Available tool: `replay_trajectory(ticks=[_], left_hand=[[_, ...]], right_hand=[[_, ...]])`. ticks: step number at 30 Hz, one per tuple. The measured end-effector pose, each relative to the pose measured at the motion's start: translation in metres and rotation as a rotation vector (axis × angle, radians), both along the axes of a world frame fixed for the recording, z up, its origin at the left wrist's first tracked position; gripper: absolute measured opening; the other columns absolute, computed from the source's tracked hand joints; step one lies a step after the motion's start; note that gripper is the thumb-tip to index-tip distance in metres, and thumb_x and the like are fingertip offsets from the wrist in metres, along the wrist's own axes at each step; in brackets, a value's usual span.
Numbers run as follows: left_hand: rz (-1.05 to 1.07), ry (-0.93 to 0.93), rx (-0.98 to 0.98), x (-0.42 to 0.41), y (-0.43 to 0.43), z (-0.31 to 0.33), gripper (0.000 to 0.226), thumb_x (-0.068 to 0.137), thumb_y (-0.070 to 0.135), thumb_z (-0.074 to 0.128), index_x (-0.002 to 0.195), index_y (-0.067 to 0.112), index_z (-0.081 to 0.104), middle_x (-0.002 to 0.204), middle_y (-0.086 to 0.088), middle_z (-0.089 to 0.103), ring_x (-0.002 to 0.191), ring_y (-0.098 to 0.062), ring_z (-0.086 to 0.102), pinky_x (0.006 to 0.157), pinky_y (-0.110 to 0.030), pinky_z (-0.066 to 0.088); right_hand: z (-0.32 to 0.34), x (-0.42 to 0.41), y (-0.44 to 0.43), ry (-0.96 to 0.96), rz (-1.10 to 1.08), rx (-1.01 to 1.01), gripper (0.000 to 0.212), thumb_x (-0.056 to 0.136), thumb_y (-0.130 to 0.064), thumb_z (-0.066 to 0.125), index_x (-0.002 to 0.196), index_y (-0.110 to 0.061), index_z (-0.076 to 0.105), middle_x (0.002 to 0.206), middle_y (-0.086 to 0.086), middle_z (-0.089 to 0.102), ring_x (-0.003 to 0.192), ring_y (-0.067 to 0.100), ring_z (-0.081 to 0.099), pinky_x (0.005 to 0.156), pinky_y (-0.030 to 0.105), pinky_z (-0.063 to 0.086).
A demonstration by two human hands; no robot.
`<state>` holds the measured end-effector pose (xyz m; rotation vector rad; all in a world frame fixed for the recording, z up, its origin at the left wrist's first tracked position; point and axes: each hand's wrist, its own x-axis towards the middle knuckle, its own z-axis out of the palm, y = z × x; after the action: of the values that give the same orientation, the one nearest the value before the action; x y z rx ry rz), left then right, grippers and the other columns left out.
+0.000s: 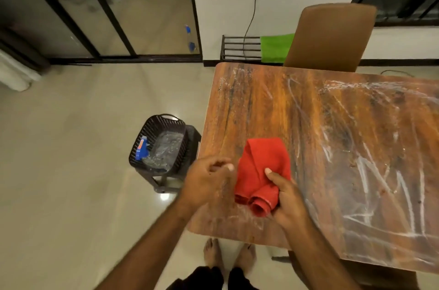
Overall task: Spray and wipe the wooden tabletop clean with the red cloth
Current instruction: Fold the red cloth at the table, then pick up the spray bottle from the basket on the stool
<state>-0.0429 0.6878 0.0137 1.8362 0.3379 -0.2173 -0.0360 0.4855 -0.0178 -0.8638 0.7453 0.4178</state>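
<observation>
The red cloth (263,161) lies bunched on the chalk-streaked surface (332,123), its long axis running ahead of the right hand (288,197), whose fingers (273,174) grasp the rolled near end. The left hand (206,180) hovers just left of the cloth, blurred, fingers loosely curled, apparently holding nothing. The spray bottle (141,148) lies in a basket (164,121) well left of those fingers, so the left hand is judged nearer.

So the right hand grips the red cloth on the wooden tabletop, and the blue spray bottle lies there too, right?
No: the head view shows the blue spray bottle in the dark woven basket beside the wooden table. The rest is right.
</observation>
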Motion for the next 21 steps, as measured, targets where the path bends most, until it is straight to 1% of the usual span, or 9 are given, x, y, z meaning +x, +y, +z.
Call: replay_trajectory(ticks=[3, 5, 7, 9, 12, 15, 17, 19, 21], left_hand=[[0.446, 0.132, -0.065, -0.001, 0.066, -0.04, 0.007, 0.087, 0.022, 0.071, 0.088, 0.017, 0.075, 0.078, -0.004, 0.074, 0.065, -0.019, 0.067, 0.061, -0.034, 0.057], [0.675, 0.225, -0.215, -0.005, 0.114, -0.066, 0.006, 0.085, 0.012, 0.068, 0.08, 0.008, 0.067, 0.07, -0.009, 0.06, 0.048, -0.014, 0.055, 0.045, -0.022, 0.046], [0.786, 0.326, -0.223, -0.01, 0.151, -0.09, 0.009, 0.082, 0.012, 0.066, 0.077, 0.005, 0.064, 0.069, -0.011, 0.055, 0.043, -0.014, 0.052, 0.045, -0.02, 0.044], [0.799, 0.402, -0.047, -0.018, 0.18, -0.122, 0.017, 0.077, 0.018, 0.072, 0.079, 0.002, 0.067, 0.071, -0.012, 0.063, 0.059, -0.024, 0.061, 0.063, -0.033, 0.054], [0.699, 0.441, 0.189, -0.016, 0.205, -0.149, 0.019, 0.07, 0.027, 0.082, 0.074, 0.019, 0.065, 0.089, -0.01, 0.07, 0.091, -0.036, 0.069, 0.089, -0.047, 0.057], [0.509, 0.302, 0.249, 0.001, 0.231, -0.172, 0.048, 0.07, 0.024, 0.089, 0.112, 0.017, 0.066, 0.107, -0.006, 0.069, 0.1, -0.03, 0.066, 0.087, -0.038, 0.052], [0.414, 0.256, 0.158, 0.016, 0.248, -0.181, 0.075, 0.068, 0.022, 0.092, 0.134, 0.023, 0.056, 0.112, 0.003, 0.066, 0.096, -0.021, 0.065, 0.084, -0.033, 0.051], [0.366, 0.232, 0.058, 0.029, 0.263, -0.192, 0.083, 0.064, 0.026, 0.094, 0.135, 0.037, 0.053, 0.118, 0.008, 0.066, 0.098, -0.015, 0.066, 0.085, -0.033, 0.055], [0.322, 0.204, 0.05, 0.042, 0.273, -0.201, 0.064, 0.067, 0.033, 0.092, 0.121, 0.04, 0.06, 0.112, 0.005, 0.069, 0.097, -0.016, 0.068, 0.082, -0.035, 0.058]], right_hand=[[0.002, 0.004, 0.007, -0.012, 0.02, -0.081, 0.035, 0.091, -0.003, 0.071, 0.126, -0.009, 0.066, 0.109, 0.021, 0.077, 0.086, 0.035, 0.078, 0.063, 0.048, 0.064], [0.001, 0.003, 0.016, -0.007, 0.026, -0.086, 0.029, 0.094, 0.001, 0.067, 0.121, -0.01, 0.066, 0.102, 0.019, 0.079, 0.08, 0.033, 0.078, 0.06, 0.048, 0.064], [-0.002, 0.002, 0.025, 0.006, 0.028, -0.12, 0.028, 0.095, 0.005, 0.064, 0.119, -0.01, 0.066, 0.098, 0.017, 0.08, 0.077, 0.031, 0.078, 0.059, 0.047, 0.064], [-0.004, 0.0, 0.035, 0.012, 0.041, -0.149, 0.03, 0.094, 0.007, 0.062, 0.12, -0.007, 0.066, 0.097, 0.017, 0.079, 0.076, 0.031, 0.078, 0.06, 0.047, 0.065], [-0.015, 0.0, 0.048, 0.03, 0.029, -0.168, 0.034, 0.092, 0.007, 0.063, 0.124, -0.005, 0.065, 0.102, 0.021, 0.078, 0.08, 0.034, 0.077, 0.059, 0.048, 0.064], [-0.027, 0.003, 0.067, 0.043, 0.013, -0.212, 0.043, 0.089, 0.005, 0.066, 0.13, -0.007, 0.063, 0.112, 0.024, 0.076, 0.085, 0.039, 0.077, 0.063, 0.052, 0.063], [-0.031, 0.003, 0.081, 0.042, 0.012, -0.212, 0.049, 0.085, 0.002, 0.07, 0.133, -0.008, 0.062, 0.115, 0.023, 0.075, 0.087, 0.039, 0.077, 0.064, 0.054, 0.062], [-0.032, 0.003, 0.094, 0.038, 0.02, -0.229, 0.042, 0.088, 0.004, 0.067, 0.128, -0.008, 0.063, 0.109, 0.021, 0.077, 0.085, 0.037, 0.077, 0.061, 0.05, 0.061], [-0.035, 0.004, 0.106, 0.031, 0.029, -0.248, 0.036, 0.091, 0.007, 0.063, 0.125, -0.006, 0.064, 0.102, 0.018, 0.078, 0.082, 0.034, 0.078, 0.058, 0.046, 0.061]])
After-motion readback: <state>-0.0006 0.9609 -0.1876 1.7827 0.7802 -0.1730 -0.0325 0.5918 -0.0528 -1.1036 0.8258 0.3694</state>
